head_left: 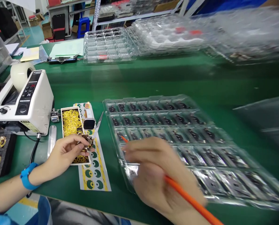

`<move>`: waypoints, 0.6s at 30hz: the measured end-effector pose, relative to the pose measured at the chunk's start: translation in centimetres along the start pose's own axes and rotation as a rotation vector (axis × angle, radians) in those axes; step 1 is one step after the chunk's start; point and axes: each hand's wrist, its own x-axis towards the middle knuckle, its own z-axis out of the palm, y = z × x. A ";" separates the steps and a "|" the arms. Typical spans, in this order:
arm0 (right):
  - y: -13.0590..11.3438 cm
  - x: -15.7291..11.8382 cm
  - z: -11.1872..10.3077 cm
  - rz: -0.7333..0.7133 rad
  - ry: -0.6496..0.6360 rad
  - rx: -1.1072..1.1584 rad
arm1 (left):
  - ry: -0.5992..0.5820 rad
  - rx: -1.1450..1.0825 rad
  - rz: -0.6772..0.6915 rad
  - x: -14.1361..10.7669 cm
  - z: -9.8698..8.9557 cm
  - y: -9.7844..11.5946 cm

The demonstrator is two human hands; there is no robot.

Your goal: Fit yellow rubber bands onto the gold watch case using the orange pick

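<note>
My left hand (pixel 68 151), with a blue wristband, pinches a round metallic part (pixel 87 143) above a white box (pixel 62 125) of yellow rings (pixel 71 122). Blurred by motion, my right hand (pixel 158 168) grips an orange stick-like tool (pixel 188 197); its thin tip points at the left side of a clear compartment tray (pixel 109 125). Small dark parts (pixel 177 136) lie in the tray's compartments. Beneath the box lies a sheet with yellow strips and round cutouts (pixel 95 172). A smartwatch (pixel 89 120) and a pointed metal blade (pixel 98 125) are beside the box.
A white tape dispenser (pixel 41 100) stands at the left, next to a black foam tray (pixel 7 156) of round gold parts. A metal strip (pixel 51 140) lies right of it. Clear trays (pixel 109 47) and a clipboard (pixel 66 50) line the back. Clear plastic (pixel 270 118) is at the right.
</note>
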 end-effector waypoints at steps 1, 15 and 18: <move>-0.1 0.2 0.4 0.015 -0.017 0.029 | 0.008 0.022 0.001 0.0 0.0 -0.1; 0.3 0.9 2.9 0.368 -0.161 0.255 | -0.115 0.019 0.063 -0.6 0.4 -0.7; 0.2 0.7 2.6 0.260 -0.145 0.219 | -0.093 0.083 0.066 -0.6 0.3 -0.4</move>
